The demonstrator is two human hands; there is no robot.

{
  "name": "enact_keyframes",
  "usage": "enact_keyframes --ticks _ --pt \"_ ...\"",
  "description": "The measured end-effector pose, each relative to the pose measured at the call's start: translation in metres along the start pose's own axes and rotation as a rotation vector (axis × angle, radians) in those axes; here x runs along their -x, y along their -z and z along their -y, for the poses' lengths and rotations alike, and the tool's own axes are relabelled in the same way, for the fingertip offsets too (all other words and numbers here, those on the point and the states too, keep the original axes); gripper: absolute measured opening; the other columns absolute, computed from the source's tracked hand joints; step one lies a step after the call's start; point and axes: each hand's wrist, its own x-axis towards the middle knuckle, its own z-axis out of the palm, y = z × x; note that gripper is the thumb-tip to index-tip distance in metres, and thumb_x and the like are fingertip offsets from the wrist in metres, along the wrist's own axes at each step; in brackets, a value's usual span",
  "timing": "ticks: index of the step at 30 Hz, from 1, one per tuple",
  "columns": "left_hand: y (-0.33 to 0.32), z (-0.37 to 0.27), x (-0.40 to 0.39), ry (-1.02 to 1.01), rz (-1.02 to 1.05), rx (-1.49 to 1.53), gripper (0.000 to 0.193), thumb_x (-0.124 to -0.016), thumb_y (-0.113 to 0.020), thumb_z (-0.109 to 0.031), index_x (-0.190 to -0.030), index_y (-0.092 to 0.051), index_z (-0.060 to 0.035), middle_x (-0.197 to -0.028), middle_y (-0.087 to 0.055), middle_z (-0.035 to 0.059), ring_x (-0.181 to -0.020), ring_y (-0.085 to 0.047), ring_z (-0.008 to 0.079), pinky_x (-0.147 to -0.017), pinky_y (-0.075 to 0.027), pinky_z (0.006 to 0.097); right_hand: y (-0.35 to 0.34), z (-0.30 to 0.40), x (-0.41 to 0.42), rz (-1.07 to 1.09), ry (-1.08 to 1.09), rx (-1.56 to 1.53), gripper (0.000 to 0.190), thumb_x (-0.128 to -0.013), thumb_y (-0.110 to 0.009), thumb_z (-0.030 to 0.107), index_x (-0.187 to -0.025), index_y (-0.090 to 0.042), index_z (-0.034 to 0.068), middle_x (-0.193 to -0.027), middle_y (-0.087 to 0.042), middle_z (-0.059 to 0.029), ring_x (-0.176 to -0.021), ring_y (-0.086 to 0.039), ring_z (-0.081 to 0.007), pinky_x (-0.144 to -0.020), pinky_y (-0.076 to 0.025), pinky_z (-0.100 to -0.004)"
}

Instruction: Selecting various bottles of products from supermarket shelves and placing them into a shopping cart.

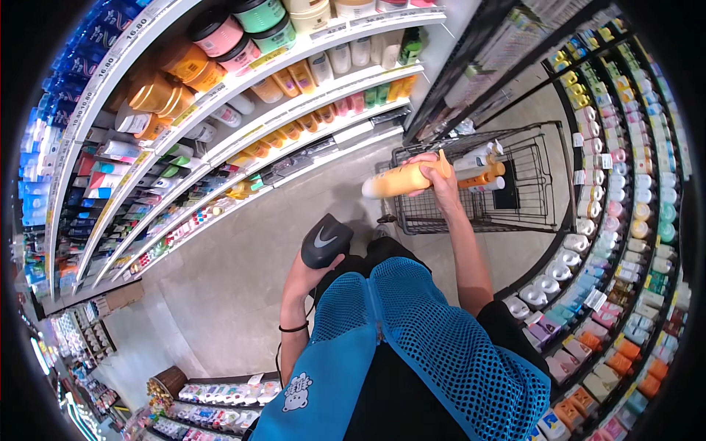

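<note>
My left hand (308, 275) grips a black handheld barcode scanner (327, 241) by its lower part, in front of my legs. A dark cord runs down beside that forearm. Farther out and to the right, my right hand (441, 179) is closed around a yellow pump bottle (401, 179). The bottle lies nearly sideways, its pale end towards the left and its pump end at my fingers. Beyond that hand stands a black wire shopping cart (538, 206). Several white and orange bottles (482, 179) are inside it, partly hidden by my hand.
Curved by the lens, white shelves (353, 91) of jars, tubes and bottles with price strips line the left and front. Another shelf unit (612, 220) full of bottles borders the right. A wicker basket (170, 381) stands at lower left on the grey tiled floor (220, 308).
</note>
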Motion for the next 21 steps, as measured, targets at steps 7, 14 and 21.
enact_keyframes --ticks 7,14,21 --pt "0.061 0.006 -0.029 0.142 -0.153 0.014 0.038 -0.080 -0.083 -0.013 -0.111 -0.064 -0.0021 -0.083 -0.068 0.0022 -0.071 -0.062 0.0101 -0.065 -0.051 0.0267 -0.051 -0.022 -0.090 -0.469 -0.053 -0.279 0.031 -0.096 -0.055 0.028 -0.109 -0.063 0.001 -0.102 -0.062 -0.0117 -0.089 -0.067 -0.0237 -0.060 -0.064 -0.0395" --pt "0.141 0.019 -0.077 0.008 -0.185 0.219 0.037 -0.081 -0.082 -0.012 -0.111 -0.063 -0.0028 -0.089 -0.065 0.0000 -0.076 -0.058 0.0091 -0.068 -0.047 0.0261 -0.100 -0.028 -0.158 -0.582 -0.186 -0.570 0.035 -0.097 -0.055 0.034 -0.119 -0.050 0.008 -0.111 -0.060 -0.0122 -0.102 -0.064 -0.0287 -0.080 -0.063 -0.0483" --pt "0.187 0.000 -0.127 -0.026 -0.074 0.178 0.041 -0.080 -0.082 -0.012 -0.116 -0.063 -0.0029 -0.090 -0.064 -0.0017 -0.076 -0.055 0.0082 -0.068 -0.046 0.0260 -0.120 -0.046 -0.169 -0.597 -0.240 -0.765 0.035 -0.097 -0.057 0.035 -0.115 -0.053 0.006 -0.109 -0.064 -0.0157 -0.102 -0.066 -0.0327 -0.087 -0.061 -0.0509"
